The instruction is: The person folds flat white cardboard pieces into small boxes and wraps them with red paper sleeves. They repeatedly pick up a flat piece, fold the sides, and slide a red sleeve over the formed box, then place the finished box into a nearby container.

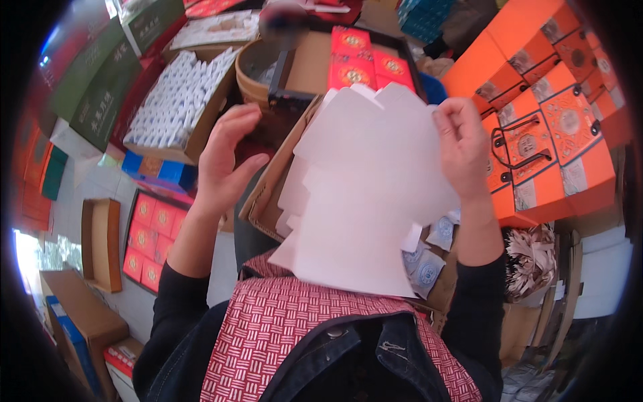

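Observation:
A loose stack of white die-cut card sheets [372, 181] with notched, stepped edges lies fanned out in front of my chest, over a cardboard box [264, 201]. My right hand [462, 144] is closed in a pinch on the right edge of a white sheet. To the left of the sheets my left hand [228, 157] hangs in the air, thumb and fingers apart, with nothing in it. Small white packets with blue print [426, 268] show in the box below the sheets' right edge; the rest of the box's contents is hidden.
An open carton of small white packets [177, 104] stands at the left, beside dark green boxes [100, 87]. Red square boxes sit in a tray [128, 234] and a dark-rimmed box [408, 53]. Orange gift boxes [529, 144] are stacked at right. A round tub [251, 77] stands ahead.

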{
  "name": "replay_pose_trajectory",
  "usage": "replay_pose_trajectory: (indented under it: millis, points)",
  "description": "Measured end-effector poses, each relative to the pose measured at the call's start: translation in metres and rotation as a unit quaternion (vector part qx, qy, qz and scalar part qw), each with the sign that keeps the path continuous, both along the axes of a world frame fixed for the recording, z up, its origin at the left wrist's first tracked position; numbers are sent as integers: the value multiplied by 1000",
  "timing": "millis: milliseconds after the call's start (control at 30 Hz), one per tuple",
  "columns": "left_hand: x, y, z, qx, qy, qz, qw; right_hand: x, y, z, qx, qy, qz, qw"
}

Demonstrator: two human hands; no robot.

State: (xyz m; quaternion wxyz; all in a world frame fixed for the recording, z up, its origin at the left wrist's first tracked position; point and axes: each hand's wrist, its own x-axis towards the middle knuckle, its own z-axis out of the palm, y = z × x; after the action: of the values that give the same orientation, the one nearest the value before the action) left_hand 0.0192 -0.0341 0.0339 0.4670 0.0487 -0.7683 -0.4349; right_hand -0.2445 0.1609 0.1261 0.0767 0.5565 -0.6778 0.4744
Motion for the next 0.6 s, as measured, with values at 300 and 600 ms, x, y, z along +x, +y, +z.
replay_pose_trajectory:
  millis: [300,600]
  points:
    - [-59,29,107,-572,-136,-70,806,-75,-4,120,-15,-9,-27,999]
    - [-67,61,117,22,-225,-281,933,-54,-3,122,129,101,-52,985]
